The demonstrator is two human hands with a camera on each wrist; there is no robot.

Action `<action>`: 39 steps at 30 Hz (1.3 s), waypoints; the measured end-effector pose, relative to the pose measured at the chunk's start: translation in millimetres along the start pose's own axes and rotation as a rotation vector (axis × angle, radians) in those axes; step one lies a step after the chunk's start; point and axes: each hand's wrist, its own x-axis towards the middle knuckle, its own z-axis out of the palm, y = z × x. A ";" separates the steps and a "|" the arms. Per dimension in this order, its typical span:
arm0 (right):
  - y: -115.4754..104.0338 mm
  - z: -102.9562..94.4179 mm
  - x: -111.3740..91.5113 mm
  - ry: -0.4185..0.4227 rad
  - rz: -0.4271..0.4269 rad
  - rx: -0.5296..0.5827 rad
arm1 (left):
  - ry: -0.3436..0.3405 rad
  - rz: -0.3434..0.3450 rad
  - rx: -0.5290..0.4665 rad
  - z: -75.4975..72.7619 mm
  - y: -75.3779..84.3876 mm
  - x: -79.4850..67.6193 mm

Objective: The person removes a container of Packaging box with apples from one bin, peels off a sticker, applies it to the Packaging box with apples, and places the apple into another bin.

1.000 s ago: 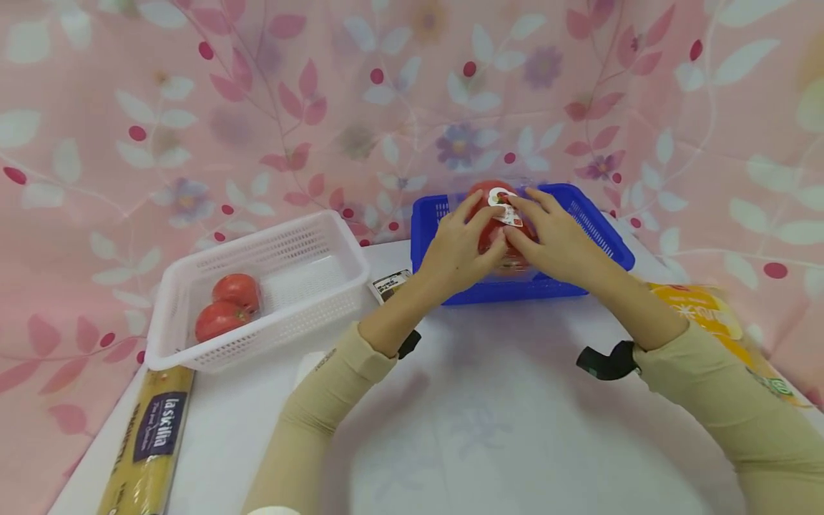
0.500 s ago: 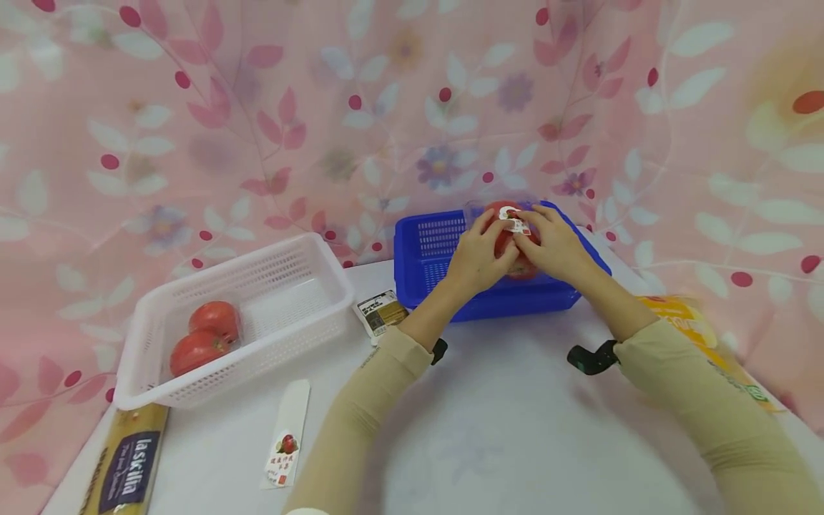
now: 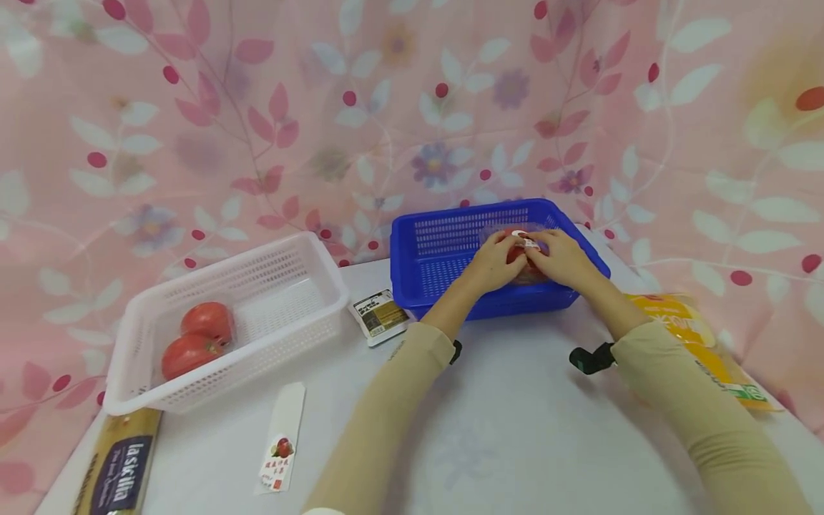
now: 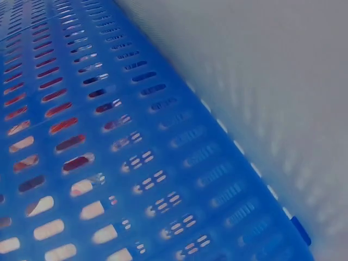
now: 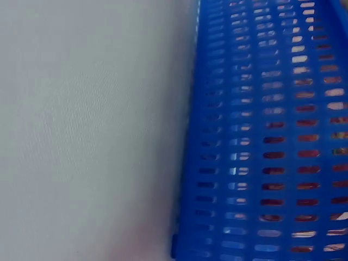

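In the head view a clear-wrapped pack of red fruit [image 3: 529,272] sits low in the right part of the blue basket [image 3: 444,315]. My left hand [image 3: 494,265] grips it from the left. From the right, my right hand [image 3: 566,259] holds it, fingers curved over the top. A white sticker [image 3: 529,244] shows between the fingertips. The hands hide much of the pack. Both wrist views show only the basket's slotted wall [image 4: 125,141], with red behind the slots; neither hand can be made out there.
Left stands a white basket [image 3: 257,345] with two wrapped tomatoes [image 3: 193,354]. Before it lie a spaghetti pack [image 3: 119,465] and a white strip with a fruit sticker [image 3: 281,447]. A small flat packet [image 3: 380,316] lies between the baskets; a yellow bag [image 3: 682,322] lies right.
Both hands have lowered the fruit pack deeper into the blue basket. The head view has shifted, bringing the white strip and flat packet into sight.
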 end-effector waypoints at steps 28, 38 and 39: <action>2.7 -1.2 8.2 -0.216 0.031 -0.085 | -0.187 -0.069 -0.022 -0.4 -10.3 15.8; -2.3 8.6 0.2 0.026 -0.037 -0.260 | 0.059 -0.024 0.347 0.7 -1.9 0.1; -2.0 10.5 -0.8 0.059 -0.054 -0.271 | 0.102 -0.015 0.393 0.5 -1.9 -2.7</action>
